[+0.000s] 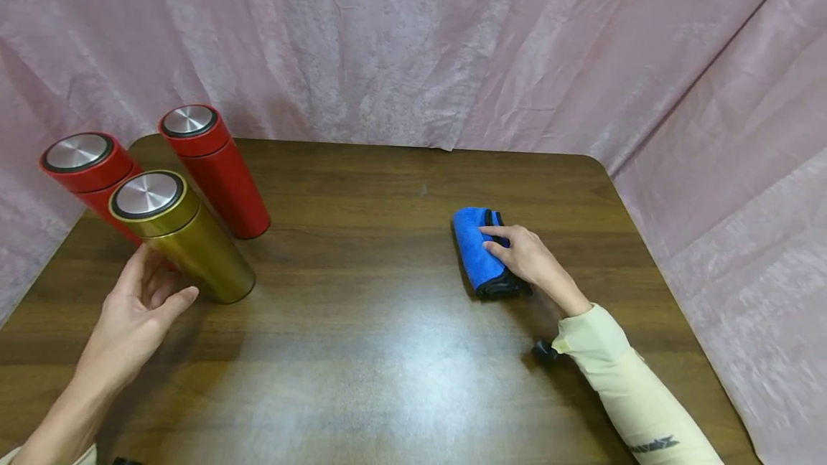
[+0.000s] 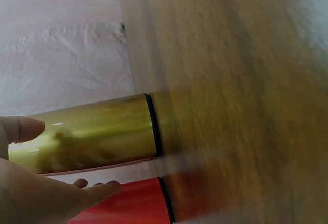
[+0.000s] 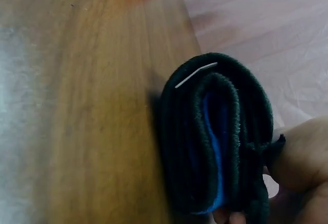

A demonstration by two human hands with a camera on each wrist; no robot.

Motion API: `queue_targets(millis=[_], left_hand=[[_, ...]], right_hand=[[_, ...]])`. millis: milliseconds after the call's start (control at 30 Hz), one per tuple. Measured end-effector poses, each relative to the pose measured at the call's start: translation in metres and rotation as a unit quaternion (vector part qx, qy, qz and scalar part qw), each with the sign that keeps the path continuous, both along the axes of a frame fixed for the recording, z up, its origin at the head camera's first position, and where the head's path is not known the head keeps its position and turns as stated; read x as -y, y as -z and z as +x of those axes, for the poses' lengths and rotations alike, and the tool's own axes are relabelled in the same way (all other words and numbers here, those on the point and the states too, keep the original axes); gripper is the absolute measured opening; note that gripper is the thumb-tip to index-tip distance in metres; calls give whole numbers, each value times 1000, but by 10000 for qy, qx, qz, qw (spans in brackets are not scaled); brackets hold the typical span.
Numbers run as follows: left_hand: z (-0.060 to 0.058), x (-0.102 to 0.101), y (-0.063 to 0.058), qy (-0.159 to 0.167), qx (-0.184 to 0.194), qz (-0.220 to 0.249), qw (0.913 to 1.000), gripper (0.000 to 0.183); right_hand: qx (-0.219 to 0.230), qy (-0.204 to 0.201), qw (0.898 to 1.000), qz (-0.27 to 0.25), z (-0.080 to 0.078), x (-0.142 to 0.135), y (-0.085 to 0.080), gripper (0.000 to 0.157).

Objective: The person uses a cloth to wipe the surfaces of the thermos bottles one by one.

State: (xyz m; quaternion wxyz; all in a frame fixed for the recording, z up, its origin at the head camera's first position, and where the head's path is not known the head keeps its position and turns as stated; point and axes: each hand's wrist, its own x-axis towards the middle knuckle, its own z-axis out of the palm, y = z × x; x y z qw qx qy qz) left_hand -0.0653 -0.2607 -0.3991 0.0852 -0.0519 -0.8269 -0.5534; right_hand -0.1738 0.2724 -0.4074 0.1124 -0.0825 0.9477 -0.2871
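Observation:
On the left of the table stands a gold flask (image 1: pixel 200 250) with a silver-topped lid. My left hand (image 1: pixel 132 314) is beside it, the thumb spread away from the fingers. In the left wrist view the thumb lies along the gold flask's near side, while the fingers reach toward the gap before a red flask (image 2: pixel 133 203). A folded blue towel (image 1: pixel 473 250) with black edging lies right of centre. My right hand (image 1: pixel 530 257) rests on its right side, index finger and thumb extended over the top. Its other fingers are mostly hidden behind the towel.
Two red flasks stand behind the gold one, a left red flask (image 1: pixel 90 171) partly covered by it and a back red flask (image 1: pixel 226 178). Pink curtains (image 1: pixel 388 49) hang along the table's back and right edges. A small black object (image 1: pixel 545 351) shows by the right cuff.

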Motion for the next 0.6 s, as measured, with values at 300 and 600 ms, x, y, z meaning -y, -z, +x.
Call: queue_targets(millis=[300, 600], left_hand=[[5, 6, -1, -236, 155, -908, 9955, 79], [15, 30, -17, -983, -405, -2406, 9648, 65]], right_hand=[[-1261, 346, 9888, -715, 10, -19, 14, 39], [-1271, 270, 9915, 10, 27, -60, 4, 58]])
